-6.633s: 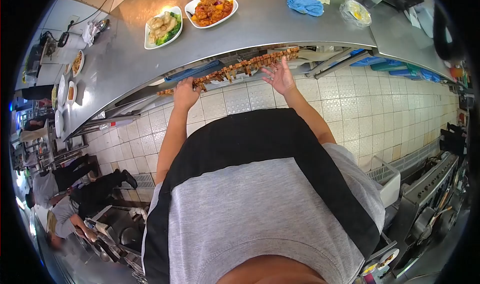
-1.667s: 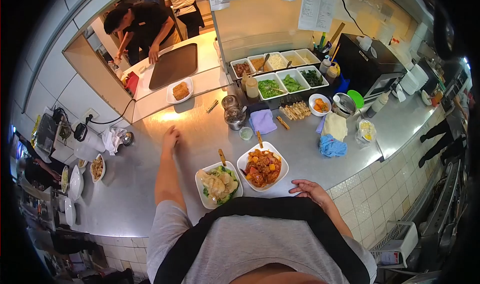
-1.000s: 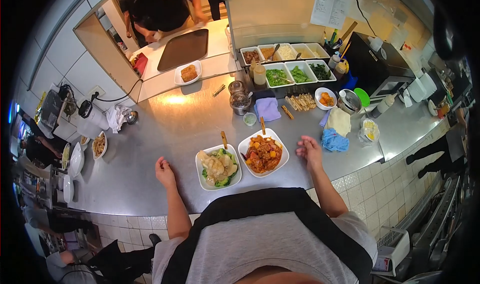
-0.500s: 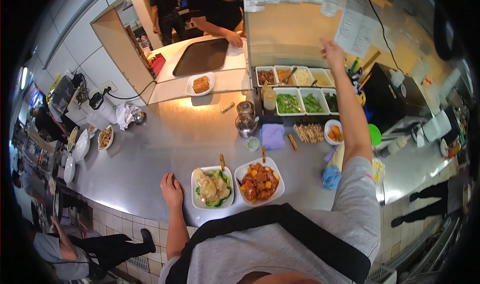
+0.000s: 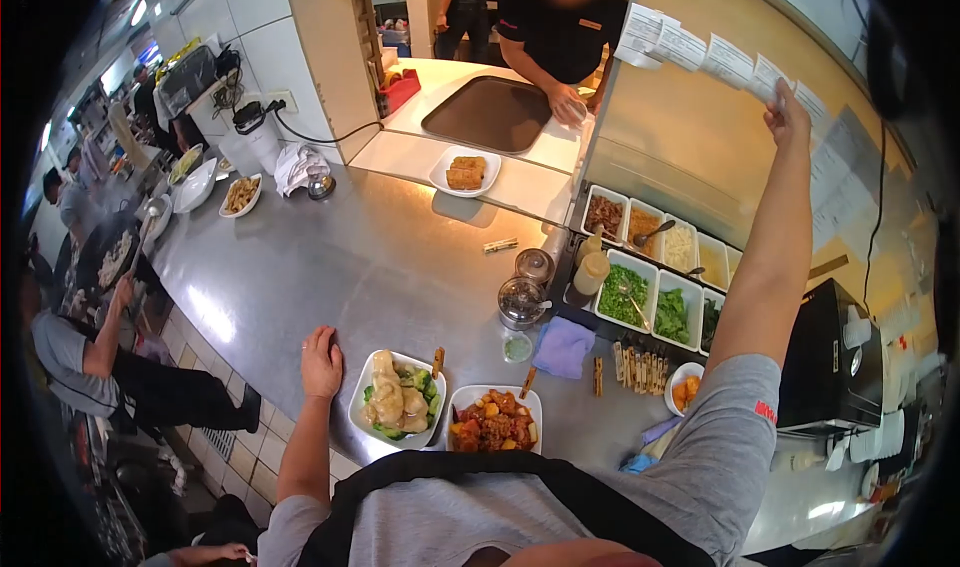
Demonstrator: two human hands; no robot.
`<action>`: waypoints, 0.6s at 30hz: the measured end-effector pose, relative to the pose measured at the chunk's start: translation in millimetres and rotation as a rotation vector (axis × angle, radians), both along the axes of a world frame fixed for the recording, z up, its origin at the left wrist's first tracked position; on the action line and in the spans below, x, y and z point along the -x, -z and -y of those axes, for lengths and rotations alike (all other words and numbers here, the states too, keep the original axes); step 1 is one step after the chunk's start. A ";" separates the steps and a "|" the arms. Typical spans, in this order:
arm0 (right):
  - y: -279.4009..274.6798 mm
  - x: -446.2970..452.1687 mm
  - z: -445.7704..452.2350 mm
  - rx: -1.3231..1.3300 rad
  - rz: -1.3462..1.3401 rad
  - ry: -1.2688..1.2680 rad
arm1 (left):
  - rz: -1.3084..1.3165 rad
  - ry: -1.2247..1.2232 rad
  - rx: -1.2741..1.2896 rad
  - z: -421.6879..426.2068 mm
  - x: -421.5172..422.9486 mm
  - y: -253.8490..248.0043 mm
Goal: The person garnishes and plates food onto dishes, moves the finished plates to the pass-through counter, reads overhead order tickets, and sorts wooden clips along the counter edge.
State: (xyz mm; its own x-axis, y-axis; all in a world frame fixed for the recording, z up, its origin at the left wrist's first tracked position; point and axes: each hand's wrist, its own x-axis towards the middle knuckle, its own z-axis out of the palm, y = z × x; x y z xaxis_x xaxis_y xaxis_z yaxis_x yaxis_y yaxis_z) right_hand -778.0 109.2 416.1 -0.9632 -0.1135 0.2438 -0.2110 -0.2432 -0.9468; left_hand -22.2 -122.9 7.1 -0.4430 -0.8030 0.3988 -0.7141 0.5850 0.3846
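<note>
The head view shows a printed paper slip (image 5: 768,73) toward the right end of the row of slips (image 5: 727,60) along the upper edge of a beige panel (image 5: 690,142), with the right hand (image 5: 788,119) raised to its lower edge. As far as it shows, this slip is still up with the others, so the handling of it appears barely begun; on the counter (image 5: 380,267) below, the plating looks done for two dishes, each filled and already marked with a clip. The right hand's index finger is stretched up onto or just over the paper and the other fingers are curled in; whether the thumb pinches the slip I cannot tell. The left hand (image 5: 321,365) lies palm down near the counter's front edge, fingers slightly spread, holding nothing. Just beside it, also near that edge, is the broccoli dish (image 5: 420,437), a wooden clip (image 5: 438,363) standing at its rim; next along comes the red-sauced dish (image 5: 538,409), partly hidden by the apron (image 5: 590,487), with a second clip (image 5: 528,381) at its rim. Beyond them, farther from the front edge, are a purple cloth (image 5: 565,347), a lone clip (image 5: 598,376) and a cluster of loose clips (image 5: 640,367). At the counter's back edge, on the pass ledge, stands a dish of golden rolls (image 5: 440,179); past it, a co-worker's hand (image 5: 567,105) is near the right edge of a brown tray (image 5: 488,115).
</note>
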 end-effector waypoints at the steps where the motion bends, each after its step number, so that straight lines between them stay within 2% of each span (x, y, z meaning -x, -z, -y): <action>1: -1.5 4.9 0.8 -0.003 0.019 -0.022 | 0.006 0.000 -0.004 -0.6 0.2 -3.4; 5: -9.0 15.1 -7.9 -0.009 0.042 -0.104 | 0.012 -0.004 0.003 -1.2 -0.6 -4.2; 8: -11.3 -12.5 -23.3 0.035 0.038 -0.125 | 0.028 0.008 0.034 -0.1 -0.2 -2.0; 11: 5.5 -68.2 -33.1 0.089 0.007 -0.154 | -0.015 0.015 0.010 0.1 -2.6 -6.3; 14: 51.4 -150.9 -18.4 -0.012 -0.075 -0.335 | -0.011 -0.043 -0.189 17.0 -1.4 1.4; 16: 91.4 -217.6 3.4 -0.096 -0.059 -0.473 | -0.518 0.015 -0.544 18.0 18.3 5.8; 17: 107.1 -260.3 15.4 -0.094 -0.069 -0.536 | -0.556 0.175 -0.463 9.6 32.3 -1.2; 18: 123.0 -303.3 26.9 -0.095 -0.074 -0.608 | -0.547 0.291 -0.530 -20.0 49.4 -51.8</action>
